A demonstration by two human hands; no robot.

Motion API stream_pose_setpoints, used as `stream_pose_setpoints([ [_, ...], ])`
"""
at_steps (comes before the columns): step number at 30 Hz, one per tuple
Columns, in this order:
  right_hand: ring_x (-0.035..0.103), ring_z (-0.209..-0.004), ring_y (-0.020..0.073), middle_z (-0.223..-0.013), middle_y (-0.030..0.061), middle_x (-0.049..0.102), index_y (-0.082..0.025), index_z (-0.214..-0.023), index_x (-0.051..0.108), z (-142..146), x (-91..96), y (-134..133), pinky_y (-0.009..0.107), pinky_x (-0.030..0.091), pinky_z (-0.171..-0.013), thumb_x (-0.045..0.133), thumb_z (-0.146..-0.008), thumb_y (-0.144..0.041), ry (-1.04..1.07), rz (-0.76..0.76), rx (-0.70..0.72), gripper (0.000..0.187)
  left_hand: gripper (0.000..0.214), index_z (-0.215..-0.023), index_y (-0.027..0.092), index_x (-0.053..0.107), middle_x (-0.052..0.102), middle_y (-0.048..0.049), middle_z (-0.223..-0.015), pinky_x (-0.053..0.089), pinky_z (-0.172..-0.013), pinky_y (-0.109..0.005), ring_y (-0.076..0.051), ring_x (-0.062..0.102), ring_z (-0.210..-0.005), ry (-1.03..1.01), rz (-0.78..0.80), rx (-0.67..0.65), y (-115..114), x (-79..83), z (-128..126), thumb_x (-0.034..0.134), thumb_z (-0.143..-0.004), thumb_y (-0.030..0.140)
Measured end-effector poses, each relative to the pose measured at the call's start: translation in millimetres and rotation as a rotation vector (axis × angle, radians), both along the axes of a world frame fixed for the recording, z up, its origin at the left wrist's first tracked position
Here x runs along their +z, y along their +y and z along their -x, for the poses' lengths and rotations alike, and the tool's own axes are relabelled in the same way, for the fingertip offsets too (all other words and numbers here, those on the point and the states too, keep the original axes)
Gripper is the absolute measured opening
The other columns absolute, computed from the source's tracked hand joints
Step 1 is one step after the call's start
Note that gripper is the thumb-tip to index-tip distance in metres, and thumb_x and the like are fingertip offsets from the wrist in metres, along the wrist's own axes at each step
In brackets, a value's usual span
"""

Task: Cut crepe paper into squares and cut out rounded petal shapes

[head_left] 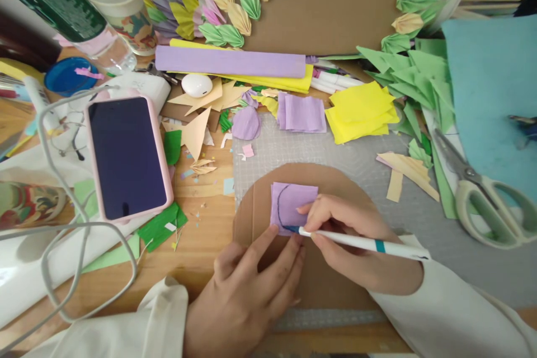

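At the far left, a phone lies face up on the wooden table, apart from the work. The left hand lies flat, fingers extended, and presses the lower edge of a purple paper square. The square rests on a brown cardboard disc, which lies partly on a grey cutting mat. A dark curved line runs from the top of the square down its left side to the lower edge. The tip of a white pen touches the paper at that end. The right part of the square is unmarked. The right hand is closed around the pen, just beside the left fingertips. Scissors lie untouched at the right.
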State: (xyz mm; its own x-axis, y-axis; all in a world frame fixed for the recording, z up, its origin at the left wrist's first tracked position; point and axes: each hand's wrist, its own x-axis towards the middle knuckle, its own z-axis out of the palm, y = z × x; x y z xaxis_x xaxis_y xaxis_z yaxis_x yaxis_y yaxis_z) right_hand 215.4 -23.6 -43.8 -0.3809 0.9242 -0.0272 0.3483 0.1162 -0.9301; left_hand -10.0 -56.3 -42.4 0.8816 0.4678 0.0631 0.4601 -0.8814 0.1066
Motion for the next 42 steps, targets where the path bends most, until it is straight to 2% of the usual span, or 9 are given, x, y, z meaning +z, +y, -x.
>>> stream_pose_setpoints([
  [3, 0.067, -0.087, 0.0211, -0.072, -0.0011, 0.061, -0.026, -0.082, 0.054, -2, -3.0, 1, 0.039, 0.053, -0.089, 0.054, -0.079, -0.005, 0.046, -0.01, 0.016, 0.021, 0.042, -0.138, 0.01, 0.049, 0.051, -0.004, -0.146, 0.044, -0.096, -0.042, -0.03, 0.053, -0.126, -0.026, -0.005, 0.025, 0, 1.1, 0, 0.041, -0.101, 0.029],
  [8, 0.067, -0.097, 0.0206, -0.077, -0.0006, 0.061, -0.026, -0.084, 0.057, -4, -1.0, 4, 0.03, 0.054, -0.077, 0.055, -0.086, -0.012, 0.127, 0.072, -0.075, 0.014, 0.041, -0.136, 0.012, 0.052, 0.052, -0.0025, -0.145, 0.044, -0.09, -0.042, -0.032, 0.052, -0.124, -0.064, 0.01, 0.062, 2, 2.3, -1, 0.041, -0.101, 0.031],
  [12, 0.065, -0.082, 0.0173, -0.08, -0.0008, 0.06, -0.025, -0.085, 0.058, -2, 7.6, 8, 0.03, 0.053, -0.073, 0.055, -0.088, -0.018, 0.196, 0.164, -0.132, 0.008, 0.037, -0.131, 0.012, 0.056, 0.058, -0.0034, -0.139, 0.043, -0.086, -0.042, -0.03, 0.055, -0.118, -0.136, 0.025, 0.047, 4, 2.8, 0, 0.038, -0.102, 0.028],
  [16, 0.054, -0.063, 0.0133, -0.075, -0.0021, 0.058, -0.024, -0.084, 0.057, -2, 9.8, 9, 0.026, 0.044, -0.055, 0.054, -0.089, -0.02, 0.202, 0.228, -0.128, 0.007, 0.037, -0.127, 0.01, 0.058, 0.064, -0.0056, -0.132, 0.042, -0.084, -0.039, -0.024, 0.058, -0.11, -0.237, 0.036, 0.043, 8, 4.9, 1, 0.035, -0.103, 0.025],
  [22, 0.056, -0.072, 0.0154, -0.078, -0.0008, 0.058, -0.025, -0.089, 0.059, 1, 0.6, 8, 0.026, 0.046, -0.062, 0.055, -0.091, -0.027, 0.295, 0.228, -0.224, 0.005, 0.041, -0.136, 0.011, 0.05, 0.051, -0.0076, -0.145, 0.04, -0.085, -0.045, -0.036, 0.046, -0.126, -0.141, -0.002, 0.13, 16, 2.3, -9, 0.036, -0.102, 0.028],
  [25, 0.057, -0.07, 0.0161, -0.078, -0.0003, 0.06, -0.027, -0.089, 0.059, 0, -2.2, 9, 0.027, 0.046, -0.059, 0.058, -0.091, -0.027, 0.304, 0.181, -0.257, 0.002, 0.043, -0.14, 0.01, 0.046, 0.044, -0.0074, -0.151, 0.041, -0.085, -0.047, -0.04, 0.043, -0.129, -0.057, -0.03, 0.143, 15, -2.3, -13, 0.036, -0.102, 0.028],
  [30, 0.057, -0.065, 0.0175, -0.076, 0.0008, 0.06, -0.027, -0.086, 0.057, 0, 1.4, 9, 0.029, 0.045, -0.053, 0.055, -0.089, -0.02, 0.205, 0.006, -0.279, 0.008, 0.043, -0.138, 0.014, 0.049, 0.049, -0.014, -0.146, 0.043, -0.085, -0.047, -0.038, 0.045, -0.129, -0.022, -0.039, 0.175, 12, -2.5, -16, 0.034, -0.102, 0.033],
  [33, 0.055, -0.061, 0.016, -0.075, 0.0004, 0.059, -0.026, -0.084, 0.056, 2, 3.1, 9, 0.029, 0.043, -0.052, 0.056, -0.089, -0.02, 0.13, -0.036, -0.221, 0.008, 0.042, -0.137, 0.018, 0.049, 0.046, -0.0202, -0.146, 0.043, -0.085, -0.048, -0.037, 0.048, -0.129, -0.017, -0.02, 0.197, 12, 0.2, -16, 0.032, -0.102, 0.035],
  [42, 0.064, -0.069, 0.0152, -0.08, 0.0012, 0.067, -0.023, -0.088, 0.059, 5, 2.0, 12, 0.028, 0.05, -0.058, 0.057, -0.085, -0.012, -0.001, -0.09, -0.12, 0.011, 0.042, -0.135, 0.018, 0.051, 0.045, -0.0212, -0.146, 0.043, -0.085, -0.049, -0.038, 0.045, -0.13, -0.047, 0.016, 0.203, 13, -2.5, -16, 0.036, -0.101, 0.038],
])
